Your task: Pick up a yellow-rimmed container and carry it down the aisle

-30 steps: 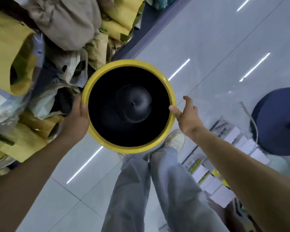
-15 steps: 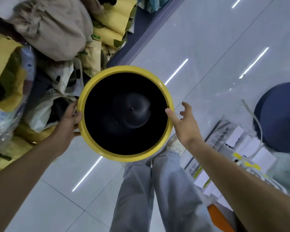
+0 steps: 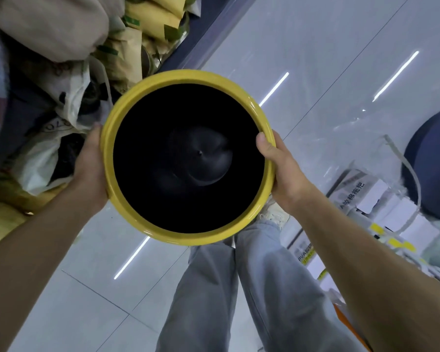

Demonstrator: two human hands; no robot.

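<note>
A round bucket [image 3: 188,158] with a yellow rim and a black inside was held in the air in front of the person, above the pale tiled floor [image 3: 315,47]; its mouth faced the camera, and a raised dome showed at the bottom of it. The left hand [image 3: 92,163] gripped the bucket's left side, thumb lying up along the outside of the rim, the other fingers hidden behind the wall; the right hand [image 3: 282,168] gripped the right side, thumb hooked over the rim and pressed on its edge, the fingers likewise out of sight beneath. Both hands were thus closed on the bucket, one opposite the other. Below it stood the person's legs in grey trousers [image 3: 239,288], with a pale shoe [image 3: 274,217] just under the rim; to the left lay a heap of yellow and beige bags [image 3: 61,34]; to the right lay white packets [image 3: 381,199] bound with a strap, beside a dark blue round object [image 3: 434,161].
</note>
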